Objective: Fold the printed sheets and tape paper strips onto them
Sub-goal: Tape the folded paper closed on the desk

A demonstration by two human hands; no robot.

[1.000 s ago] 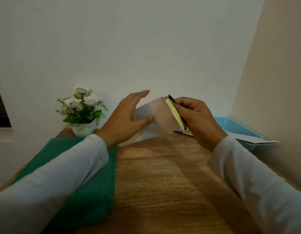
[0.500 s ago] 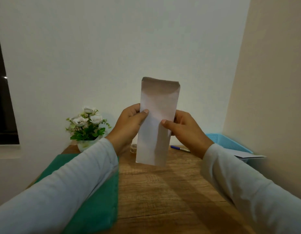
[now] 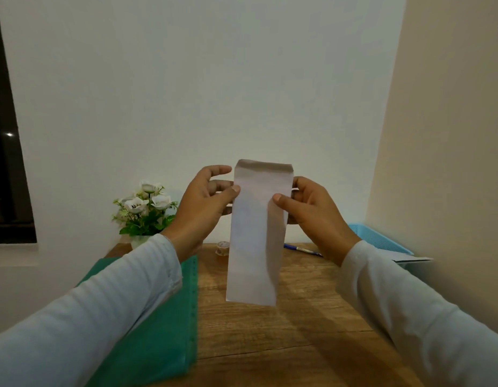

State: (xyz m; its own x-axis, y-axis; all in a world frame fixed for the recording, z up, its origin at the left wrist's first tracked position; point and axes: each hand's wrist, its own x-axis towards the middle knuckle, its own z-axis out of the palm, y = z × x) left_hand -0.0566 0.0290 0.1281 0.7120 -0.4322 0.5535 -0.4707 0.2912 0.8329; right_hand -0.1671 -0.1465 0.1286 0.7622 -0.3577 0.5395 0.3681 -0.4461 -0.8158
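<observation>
"Holding what, exactly?"

"A folded sheet, long and narrow, upright in the air above the worktop. Its lower end hangs free and its top edge curls over a little."

"Both hands on it?"

"Yes. The left hand pinches the left edge near the top, thumb on the front and fingers behind, with the forefinger lifted clear above. The right hand pinches the right side at about the same height, thumb on the front, fingers curled behind. So each grip is narrow and closed on the sheet."

"Any print on it?"

"Can't tell; the near face looks plain white."

"What's around it?"

"Behind its lower left edge, a tape roll sits on the wood. To the right, just past the sheet, a pen lies partly hidden by the right wrist. A green folder lies under the left sleeve. Flowers in a white pot stand at the far left corner, against the wall. At the far right, a blue tray holds some papers that jut over its rim."
</observation>
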